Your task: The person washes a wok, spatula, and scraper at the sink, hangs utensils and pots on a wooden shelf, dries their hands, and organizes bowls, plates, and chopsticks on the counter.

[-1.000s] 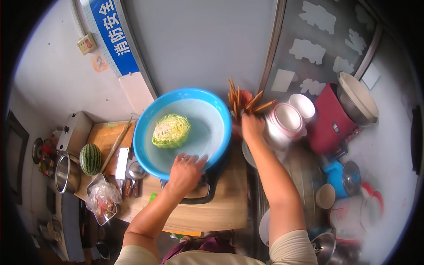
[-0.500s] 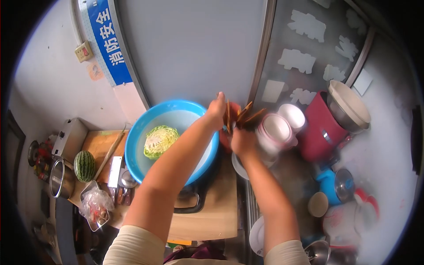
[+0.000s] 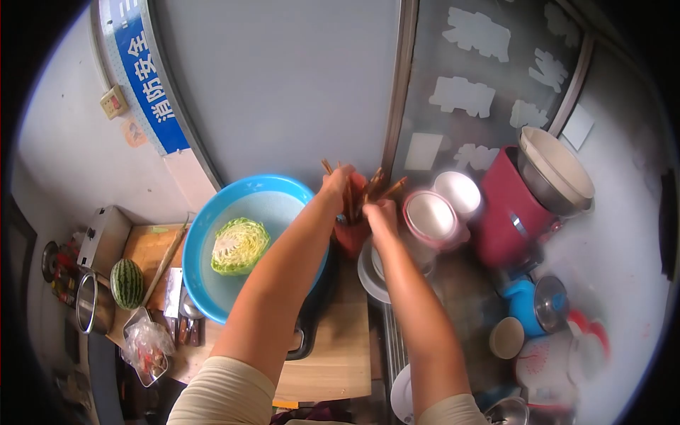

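Note:
At the back of the counter a red utensil holder (image 3: 350, 239) stands between the blue basin and the stacked bowls. Brown chopsticks (image 3: 372, 184) stick up and fan out from it. My left hand (image 3: 337, 181) is closed round some chopsticks at the holder's left side, their tips poking out above the fingers. On the right side my right hand (image 3: 381, 214) is closed on chopsticks near the rim; its fingertips are partly hidden and blurred. In the blue basin (image 3: 195, 283) lies a cut cabbage half (image 3: 241, 246), left of my left forearm.
Left are a watermelon (image 3: 127, 283), cleaver (image 3: 173, 292), metal pot (image 3: 95, 304) and bagged food in a tray (image 3: 149, 347). Right are bowls (image 3: 433, 218), a dark-red bin-like container (image 3: 499, 223) and a blue pot (image 3: 525, 304). A grey panel (image 3: 276, 85) rises behind.
The view has shifted, so the basin and holder appear further left and lower. Both hands have lowered toward the holder, and the chopsticks stand more upright in it.

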Available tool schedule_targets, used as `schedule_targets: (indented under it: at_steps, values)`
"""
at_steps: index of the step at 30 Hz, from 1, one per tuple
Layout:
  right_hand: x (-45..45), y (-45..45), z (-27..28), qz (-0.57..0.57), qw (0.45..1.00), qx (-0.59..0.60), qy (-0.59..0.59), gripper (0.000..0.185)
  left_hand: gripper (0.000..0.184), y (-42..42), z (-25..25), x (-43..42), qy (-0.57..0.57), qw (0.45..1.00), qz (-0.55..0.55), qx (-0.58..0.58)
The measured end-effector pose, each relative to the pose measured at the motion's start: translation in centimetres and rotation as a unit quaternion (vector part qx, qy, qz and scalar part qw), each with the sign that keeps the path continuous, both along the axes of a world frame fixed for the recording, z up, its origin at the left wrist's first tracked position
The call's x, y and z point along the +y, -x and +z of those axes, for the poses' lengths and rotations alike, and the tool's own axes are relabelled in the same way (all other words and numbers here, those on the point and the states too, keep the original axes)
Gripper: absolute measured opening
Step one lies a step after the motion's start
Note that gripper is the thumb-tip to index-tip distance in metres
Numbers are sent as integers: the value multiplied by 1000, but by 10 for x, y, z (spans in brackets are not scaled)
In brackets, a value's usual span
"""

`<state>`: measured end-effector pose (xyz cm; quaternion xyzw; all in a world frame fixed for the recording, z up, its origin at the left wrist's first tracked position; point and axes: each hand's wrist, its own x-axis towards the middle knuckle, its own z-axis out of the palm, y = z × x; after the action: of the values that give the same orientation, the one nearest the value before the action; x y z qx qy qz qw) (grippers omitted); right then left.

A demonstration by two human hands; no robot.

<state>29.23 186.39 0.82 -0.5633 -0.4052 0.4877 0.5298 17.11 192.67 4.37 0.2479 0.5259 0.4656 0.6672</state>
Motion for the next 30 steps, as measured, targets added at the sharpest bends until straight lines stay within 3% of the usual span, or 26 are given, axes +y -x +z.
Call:
schedule_targets:
  at_steps: [4, 7, 11, 12, 13, 16, 19, 25, 28, 30]
  values:
    - [-7, 9, 24, -119, 990, 46, 54, 83, 30, -4, 1, -1, 2, 999, -5, -38]
    - [20, 6, 0, -36, 981, 191, 0, 83, 33, -7, 14, -14, 19, 1000, -14, 5]
    - [36, 13, -19, 71, 981, 156, -85, 66, 45, -7, 10, -13, 7, 997, -52, 54]
    - [10, 19, 17, 71, 986, 145, -52, 45, 40, -8, 12, -15, 17, 998, -28, 56]
    - [11, 20, 15, 80, 986, 137, -57, 45, 36, -10, 18, -17, 27, 998, -4, 58]
    - [17, 20, 8, 101, 985, 118, -77, 44, 47, -8, 16, -17, 48, 995, -42, 70]
    - [12, 20, 15, 93, 992, 86, -20, 42, 54, -11, 25, -25, 55, 994, -63, 77]
    - [8, 17, 6, 101, 984, 109, -101, 49, 54, -16, 26, -33, 41, 993, -81, 69]
    - [5, 10, 13, 124, 985, 74, -97, 53, 55, -14, 20, -31, 28, 993, -104, 57]
    - [5, 16, 10, -5, 990, -109, -93, 53, 54, -12, 21, -32, 33, 993, -102, 59]
